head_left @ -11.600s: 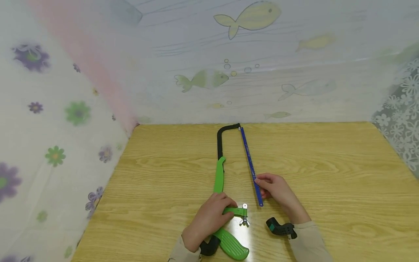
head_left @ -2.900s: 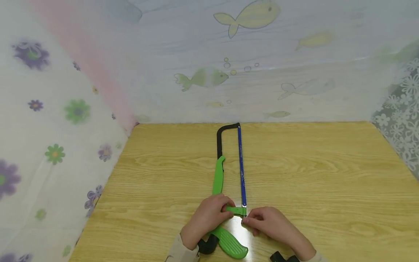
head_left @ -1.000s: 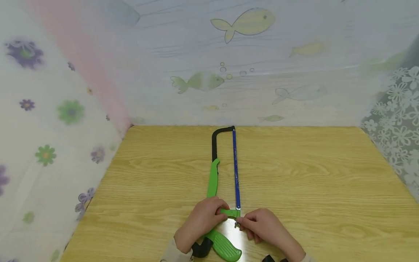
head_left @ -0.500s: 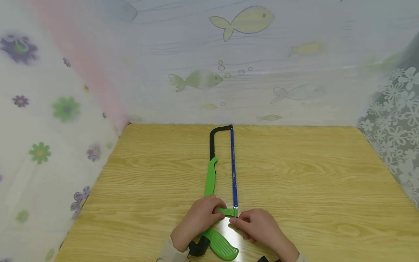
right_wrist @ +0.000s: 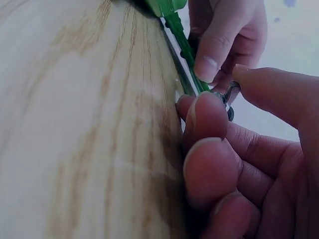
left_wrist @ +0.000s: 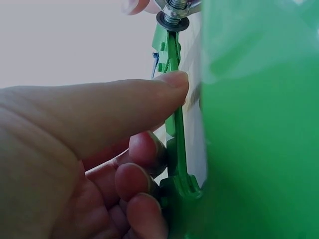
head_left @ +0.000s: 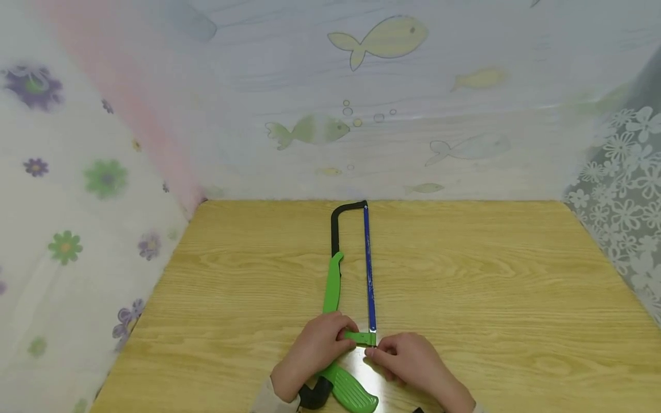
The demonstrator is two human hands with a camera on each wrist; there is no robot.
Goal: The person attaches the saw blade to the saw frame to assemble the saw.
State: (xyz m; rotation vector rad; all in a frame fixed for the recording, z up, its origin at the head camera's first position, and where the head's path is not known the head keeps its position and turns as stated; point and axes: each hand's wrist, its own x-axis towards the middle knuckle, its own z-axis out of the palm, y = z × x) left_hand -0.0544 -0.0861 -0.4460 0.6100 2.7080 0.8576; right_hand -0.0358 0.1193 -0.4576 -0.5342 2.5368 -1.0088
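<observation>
A hacksaw lies on the table, its green and black frame (head_left: 333, 287) pointing away from me. Its blue blade (head_left: 369, 269) runs straight from the black far end to the green near bracket (head_left: 362, 338). My left hand (head_left: 316, 347) grips that bracket between thumb and curled fingers, above the ribbed green handle (head_left: 353, 390). At the bracket's outer end, my right hand (head_left: 410, 358) pinches the metal wing nut (right_wrist: 231, 92) between thumb and forefinger. The left wrist view shows the nut's threaded bolt and a dark washer (left_wrist: 172, 22) at the bracket's tip.
The wood-grain table (head_left: 490, 275) reaches back to a wall (head_left: 289, 69) printed with fish. A flowered wall (head_left: 67, 201) borders it on the left, and white lace-like flowers show on the right. A black wrist camera mount (head_left: 316, 394) sits by the handle.
Earlier my right hand held the blade's near end, swung out from the frame. The blade then came in line with the bracket, and that hand moved to the wing nut. My left hand kept its grip.
</observation>
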